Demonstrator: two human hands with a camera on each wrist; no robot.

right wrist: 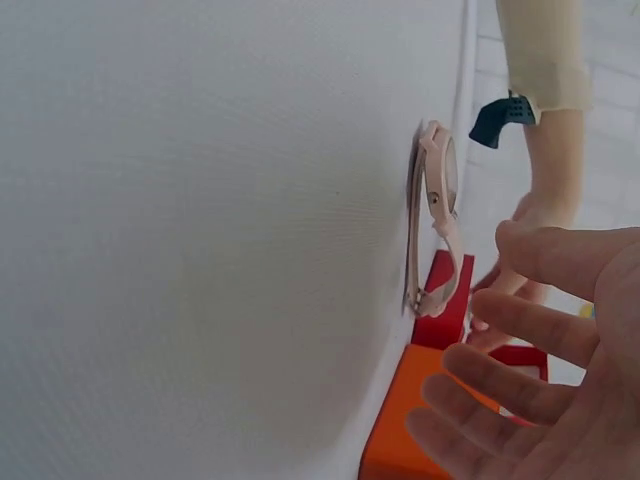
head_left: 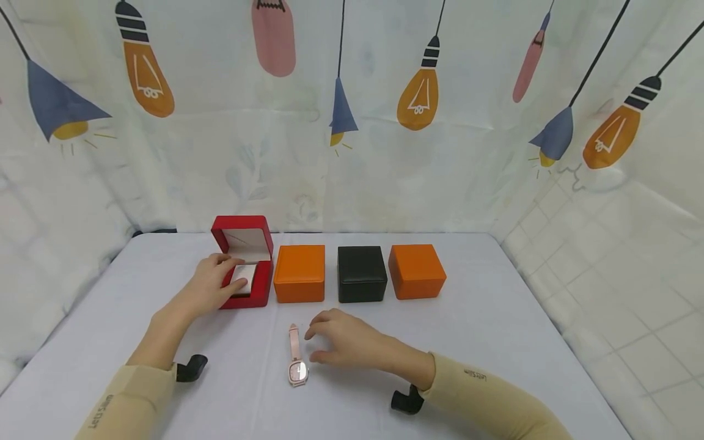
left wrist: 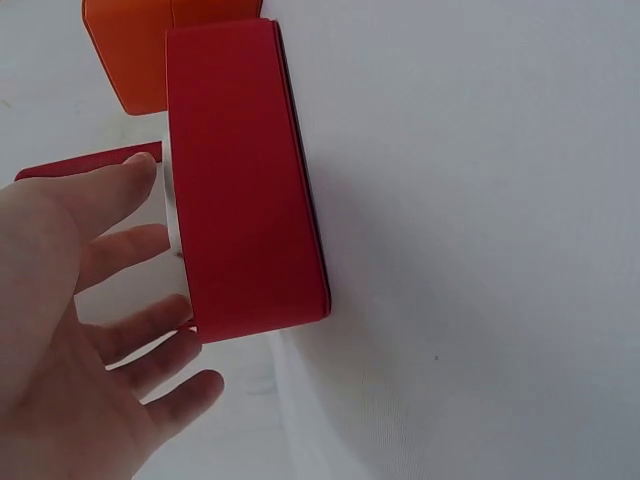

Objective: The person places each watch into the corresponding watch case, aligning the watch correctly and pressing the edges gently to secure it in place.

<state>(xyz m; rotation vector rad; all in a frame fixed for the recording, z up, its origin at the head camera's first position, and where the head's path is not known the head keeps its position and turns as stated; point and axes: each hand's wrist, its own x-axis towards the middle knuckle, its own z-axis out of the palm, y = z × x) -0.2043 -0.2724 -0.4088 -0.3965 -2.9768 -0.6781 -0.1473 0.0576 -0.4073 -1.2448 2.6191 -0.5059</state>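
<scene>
A red watch box [head_left: 264, 286] stands at the left of a row of boxes with its lid up, a white cushion [head_left: 249, 274] inside it. My left hand [head_left: 211, 286] reaches over the box's left side, thumb and fingertips at the cushion; whether they touch it, I cannot tell. In the left wrist view the box's red front wall [left wrist: 240, 190] partly hides those fingertips. A pink-strapped wristwatch [head_left: 297, 370] lies on the table in front of the boxes. Just right of it hovers my right hand [head_left: 352, 341], fingers loosely bent and apart, holding nothing.
To the right of the red box stand an orange box [head_left: 299, 274], a black box [head_left: 362, 275] and another orange box [head_left: 417, 272], all with lids down. A white cloth covers the table [head_left: 247, 397]. Behind it hangs a curtain [head_left: 363, 177] printed with lamps.
</scene>
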